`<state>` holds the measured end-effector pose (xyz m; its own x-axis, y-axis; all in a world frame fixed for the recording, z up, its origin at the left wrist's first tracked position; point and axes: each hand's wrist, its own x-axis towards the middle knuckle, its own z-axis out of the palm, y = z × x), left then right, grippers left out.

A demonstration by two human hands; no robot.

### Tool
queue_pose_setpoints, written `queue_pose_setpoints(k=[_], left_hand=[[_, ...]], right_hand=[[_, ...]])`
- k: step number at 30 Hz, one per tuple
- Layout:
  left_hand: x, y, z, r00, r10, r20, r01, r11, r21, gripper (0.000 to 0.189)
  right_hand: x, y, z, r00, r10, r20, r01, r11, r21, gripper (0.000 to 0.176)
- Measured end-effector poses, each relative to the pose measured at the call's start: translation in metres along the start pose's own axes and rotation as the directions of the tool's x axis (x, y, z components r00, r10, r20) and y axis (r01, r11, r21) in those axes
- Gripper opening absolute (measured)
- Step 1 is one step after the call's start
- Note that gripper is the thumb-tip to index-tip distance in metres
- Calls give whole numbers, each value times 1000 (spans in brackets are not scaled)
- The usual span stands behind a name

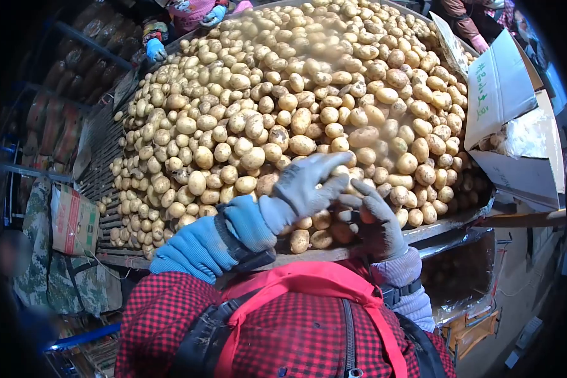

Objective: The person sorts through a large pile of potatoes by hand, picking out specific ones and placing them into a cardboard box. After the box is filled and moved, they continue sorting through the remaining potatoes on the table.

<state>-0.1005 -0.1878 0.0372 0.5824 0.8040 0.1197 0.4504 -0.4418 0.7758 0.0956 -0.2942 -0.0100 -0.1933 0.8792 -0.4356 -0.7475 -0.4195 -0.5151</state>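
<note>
A broad heap of potatoes (pixel 252 126) covers the slatted table in front of me. My left hand (pixel 305 183), in a grey glove below a blue sleeve, reaches across to the right just above the near potatoes. Its fingers are stretched out and apart, and a pale potato (pixel 341 171) shows between them. Close beside it, my right hand (pixel 381 220), also gloved in grey, is raised with bent, spread fingers pointing left. Shaded potatoes (pixel 342 232) lie by its fingertips; its palm is partly hidden.
An open white cardboard box (pixel 504 94) with green writing stands at the right edge. Co-workers' gloved hands (pixel 155 50) show along the far side. Stacked full bags (pixel 50 123) are on the left, near a printed carton (pixel 74 220). A plastic-lined container (pixel 457 271) is below the table's right front.
</note>
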Motion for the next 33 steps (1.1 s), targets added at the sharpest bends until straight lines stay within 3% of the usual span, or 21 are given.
queue_pose_setpoints(k=[2, 3, 4, 6, 7, 10, 12, 18, 20, 21, 22, 24, 25, 26, 29, 30, 32, 33], left_hand=[[6, 10, -2, 982, 186, 40, -189, 976, 111, 64], [5, 4, 0, 976, 210, 66, -219, 953, 208, 72], [4, 2, -6, 978, 202, 53, -208, 954, 217, 72], [-4, -5, -24, 973, 228, 40, -210, 798, 565, 71], [-12, -16, -30, 982, 191, 7, -155, 774, 614, 69], [-41, -36, -50, 993, 117, -11, -75, 707, 703, 65], [-55, -40, -56, 998, -38, 59, -23, 606, 795, 57], [-52, -60, -55, 999, 14, -29, 15, 585, 811, 48], [-44, -68, -53, 977, 178, 113, -186, 469, 864, 44], [-35, -60, -56, 980, 147, 137, -194, 510, 838, 43], [-21, -58, -56, 984, 86, 156, -178, 453, 873, 46], [6, -47, -70, 965, -223, 134, 10, 548, 837, 49], [10, -62, -70, 971, -227, 71, 47, 477, 878, 52], [15, -48, -86, 927, -355, 122, 78, 499, 863, 52], [-23, -73, -114, 979, -202, 40, 59, 461, 885, 58], [-36, -72, -126, 984, -176, 8, 76, 461, 884, 61], [-38, -65, -138, 939, -331, -94, 207, 327, 922, 65], [-38, -65, -147, 933, -337, -123, 243, 341, 908, 64]], right_hand=[[14, 10, -7, 959, 88, 271, -119, 988, 101, 52], [10, 15, -3, 988, 95, 121, -111, 986, 128, 38], [10, 14, -1, 985, 106, 134, -122, 985, 120, 38], [12, 12, 0, 992, 128, -17, -124, 978, 166, 36], [16, 17, -7, 997, 55, -49, -47, 987, 153, 36], [16, 14, -2, 996, 31, -84, -29, 999, 20, 37], [19, 13, 8, 983, 92, -157, -85, 995, 49, 38], [26, 13, 15, 981, 92, -170, -85, 995, 49, 38], [27, 15, 12, 986, 92, -136, -88, 995, 39, 38], [27, 18, 9, 991, 76, -108, -73, 997, 34, 38], [26, 18, 9, 989, 75, -124, -71, 997, 36, 38], [29, 16, 10, 983, 148, -105, -135, 983, 128, 38], [31, 14, 9, 983, 143, -118, -127, 983, 134, 38], [33, 11, 8, 978, 183, -102, -164, 972, 170, 38], [28, 8, 10, 958, 277, -75, -251, 936, 248, 38], [27, 12, 5, 986, 168, -23, -163, 977, 139, 39], [26, 10, 8, 987, 160, -16, -157, 980, 120, 41], [28, 12, 4, 989, 148, 4, -148, 984, 100, 41]])
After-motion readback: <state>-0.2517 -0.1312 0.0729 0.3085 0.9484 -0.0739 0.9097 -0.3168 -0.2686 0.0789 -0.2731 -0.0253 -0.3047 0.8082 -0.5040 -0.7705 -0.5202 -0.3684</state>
